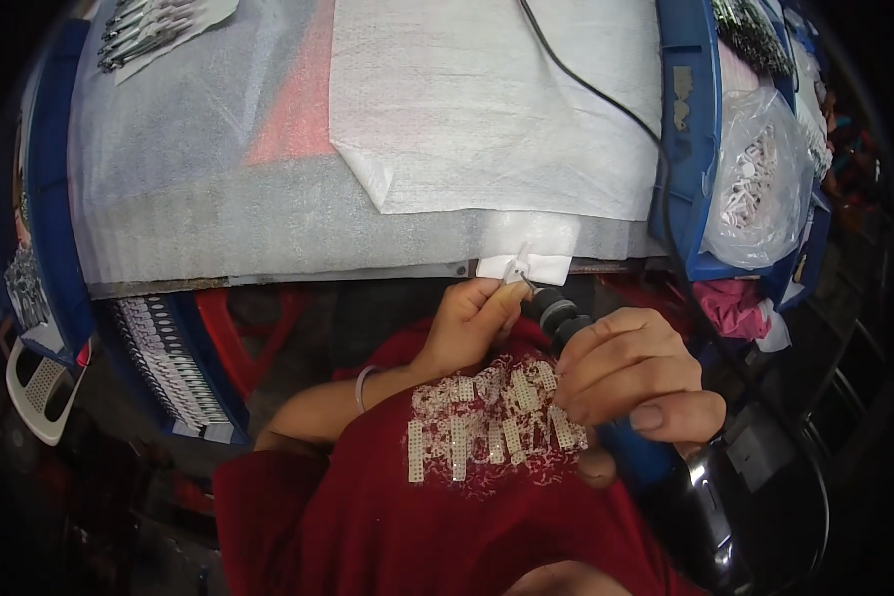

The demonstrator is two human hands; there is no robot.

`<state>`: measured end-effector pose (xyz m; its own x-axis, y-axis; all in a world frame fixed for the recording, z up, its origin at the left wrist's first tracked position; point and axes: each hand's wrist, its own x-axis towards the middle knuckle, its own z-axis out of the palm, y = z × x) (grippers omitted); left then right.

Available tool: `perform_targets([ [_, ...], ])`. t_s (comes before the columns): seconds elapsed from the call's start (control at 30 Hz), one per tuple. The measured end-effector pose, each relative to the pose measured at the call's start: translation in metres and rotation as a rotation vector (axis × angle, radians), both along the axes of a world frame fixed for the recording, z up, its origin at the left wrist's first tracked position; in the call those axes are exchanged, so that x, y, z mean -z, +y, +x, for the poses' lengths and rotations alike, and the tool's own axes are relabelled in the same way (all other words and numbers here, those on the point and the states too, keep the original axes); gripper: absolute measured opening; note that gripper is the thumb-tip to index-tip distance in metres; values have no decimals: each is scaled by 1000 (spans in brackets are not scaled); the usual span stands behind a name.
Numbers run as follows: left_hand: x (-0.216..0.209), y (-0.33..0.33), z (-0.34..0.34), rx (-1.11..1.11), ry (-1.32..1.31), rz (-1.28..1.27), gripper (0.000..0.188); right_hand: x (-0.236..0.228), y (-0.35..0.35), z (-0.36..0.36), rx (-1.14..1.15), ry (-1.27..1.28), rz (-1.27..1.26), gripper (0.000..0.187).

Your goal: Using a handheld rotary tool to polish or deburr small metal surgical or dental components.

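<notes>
Left hand [475, 318] pinches a small pale piece [517, 269] at the tabletop's [184, 204] near edge, over a folded white pad [551, 238]. Fingers cover part of it, so its full shape is hard to read. Right hand [634, 377] is closed around a handheld power tool [563, 316], thin tip up against the piece; can't tell if it's touching. Tool's midsection is hidden by the fingers, its rear end lost in the dark. Containers: blue bin [687, 149] on the right has a clear bag [760, 184] of small whitish parts, too blurred by the plastic to identify, plus dark wiry pieces [755, 35], cut off at the top. Blue tray [223, 372] lower left holds a packed row of metal parts [164, 363]. Far-left bin [55, 189] has shiny bits [28, 288], mostly indistinct.
</notes>
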<state>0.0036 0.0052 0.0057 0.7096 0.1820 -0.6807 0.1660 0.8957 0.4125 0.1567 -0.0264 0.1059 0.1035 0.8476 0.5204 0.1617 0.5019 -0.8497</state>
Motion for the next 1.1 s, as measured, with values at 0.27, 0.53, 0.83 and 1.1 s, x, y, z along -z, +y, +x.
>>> perform_targets([
  [0.27, 3, -4, -2, -4, -7, -3, 22, 4, -3, 2, -15, -18, 10, 45],
  [0.53, -5, 2, 1, -13, 49, -41, 24, 3, 2, 6, -92, -4, 3, 41],
  [0.83, 4, -7, -5, -45, -19, -18, 26, -2, 4, 1, -68, -26, -3, 42],
  [1.1, 1, 18, -9, 177, -163, 46, 31, -20, -24, 11, 105, -41, 18, 56],
])
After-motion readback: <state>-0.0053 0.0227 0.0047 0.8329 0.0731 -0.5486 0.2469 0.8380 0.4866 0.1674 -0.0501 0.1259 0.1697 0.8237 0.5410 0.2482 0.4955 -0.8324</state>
